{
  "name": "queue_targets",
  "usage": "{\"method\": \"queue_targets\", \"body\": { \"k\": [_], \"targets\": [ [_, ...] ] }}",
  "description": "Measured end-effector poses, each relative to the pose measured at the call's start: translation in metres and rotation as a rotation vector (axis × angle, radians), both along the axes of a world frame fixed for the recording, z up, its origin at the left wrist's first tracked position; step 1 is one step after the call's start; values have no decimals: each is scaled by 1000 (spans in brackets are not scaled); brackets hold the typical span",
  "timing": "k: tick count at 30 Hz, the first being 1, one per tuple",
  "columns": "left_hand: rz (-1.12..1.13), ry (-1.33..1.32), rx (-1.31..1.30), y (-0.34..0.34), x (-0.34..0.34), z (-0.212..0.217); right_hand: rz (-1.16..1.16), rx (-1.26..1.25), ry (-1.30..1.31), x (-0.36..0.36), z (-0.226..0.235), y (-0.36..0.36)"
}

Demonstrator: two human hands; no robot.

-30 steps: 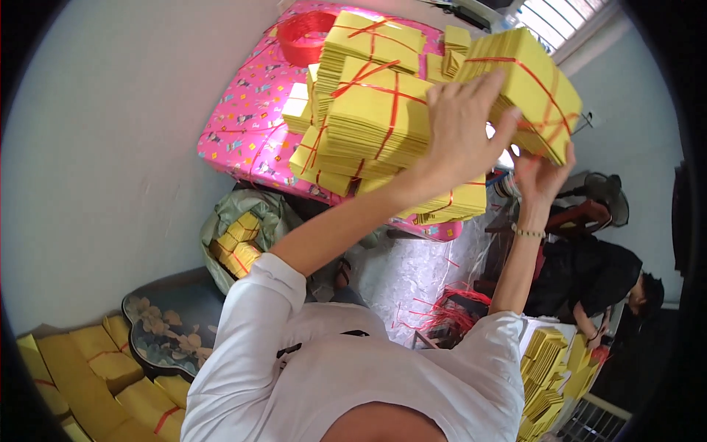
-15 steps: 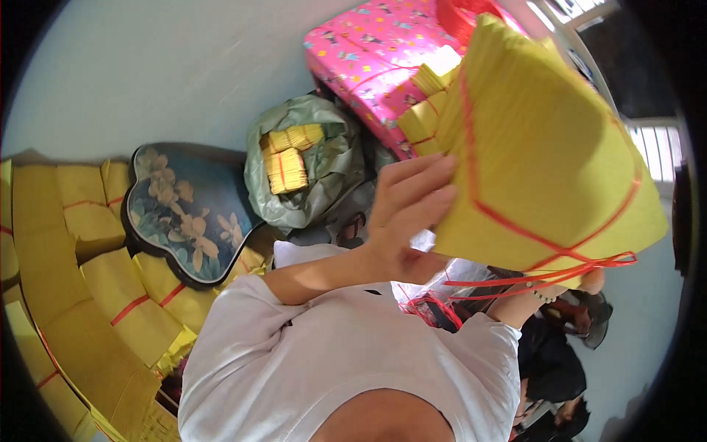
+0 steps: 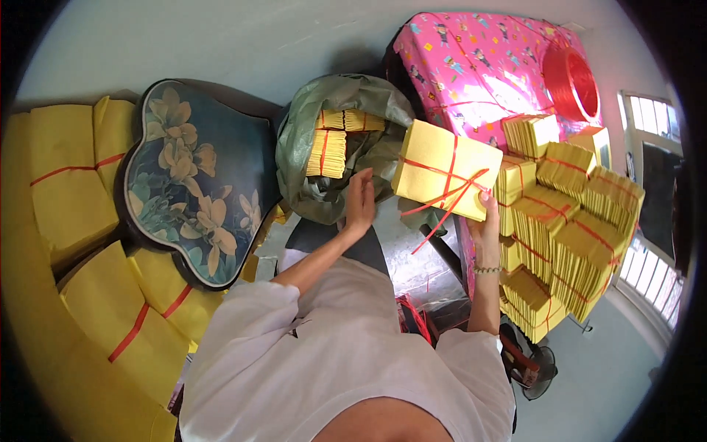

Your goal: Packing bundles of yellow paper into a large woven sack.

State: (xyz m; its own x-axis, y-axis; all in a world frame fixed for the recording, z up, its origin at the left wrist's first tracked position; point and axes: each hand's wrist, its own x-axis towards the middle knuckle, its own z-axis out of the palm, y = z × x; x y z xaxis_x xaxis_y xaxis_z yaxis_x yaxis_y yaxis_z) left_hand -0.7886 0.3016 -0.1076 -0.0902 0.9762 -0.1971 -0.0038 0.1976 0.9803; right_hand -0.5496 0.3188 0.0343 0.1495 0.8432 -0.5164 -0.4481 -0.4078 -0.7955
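A bundle of yellow paper (image 3: pixel 423 151), tied crosswise with red plastic ribbon, is in my right hand (image 3: pixel 486 217). I grip it by its lower right corner, and the loose ribbon ends hang down over its near side. Left of the bundle, my left hand (image 3: pixel 360 202) holds nothing, its fingers stretched out beside the opening of a green plastic sack (image 3: pixel 298 173). Several tied yellow bundles (image 3: pixel 325 153) lie inside that sack. Part of the sack's right side is hidden behind the bundle I hold.
Many tied yellow bundles (image 3: pixel 545 214) are stacked at the right, by a pink patterned table cover (image 3: pixel 471 66) bearing a red ribbon roll (image 3: pixel 571 85). A flower-painted dark board (image 3: pixel 221 147) leans left of the sack. Larger yellow paper stacks (image 3: pixel 110 302) fill the far left.
My right hand has carried the bundle left and down, away from the camera, toward the sack. My left hand has let go of it and moved left. The view has shifted, uncovering the right-hand stack.
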Motion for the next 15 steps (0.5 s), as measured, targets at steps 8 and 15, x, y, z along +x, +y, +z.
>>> {"method": "queue_targets", "body": {
  "k": [8,15],
  "targets": [
    [-214,764,-340,23,20,-214,48,-108,18,20,-77,-12],
    [-275,811,-459,4,-14,-361,275,-132,66,-13,-131,16]
  ]
}}
